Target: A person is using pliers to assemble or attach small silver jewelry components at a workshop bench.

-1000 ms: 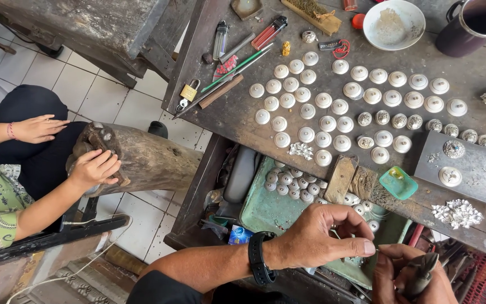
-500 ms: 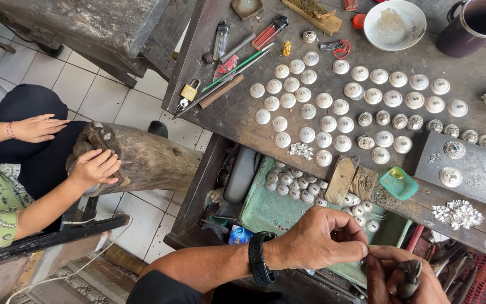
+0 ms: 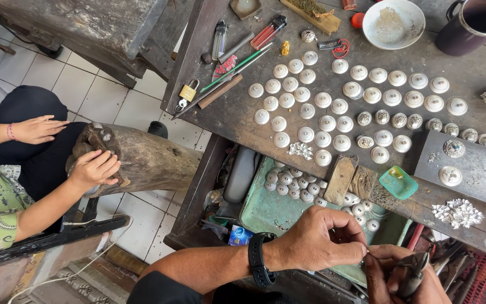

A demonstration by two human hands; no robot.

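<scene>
My left hand (image 3: 322,239), with a black watch on its wrist, pinches something very small between thumb and fingertips at the bottom of the head view. My right hand (image 3: 400,276) meets it from below and grips dark metal pliers (image 3: 414,269). The piece between the fingertips is too small to make out. Both hands hover over an open green drawer (image 3: 265,211) holding several round silver caps (image 3: 288,180).
Rows of round silver discs (image 3: 333,107) cover the worn workbench, with tools (image 3: 237,62), a padlock (image 3: 187,92), a white bowl (image 3: 394,23), a dark mug (image 3: 473,25) and a grey slab (image 3: 479,169). At left another person's hands (image 3: 94,169) rest on a wooden log (image 3: 147,160).
My left hand has curled tighter and shifted right to meet my right hand. The right hand has risen slightly with the pliers. The other person's hands stay on the log.
</scene>
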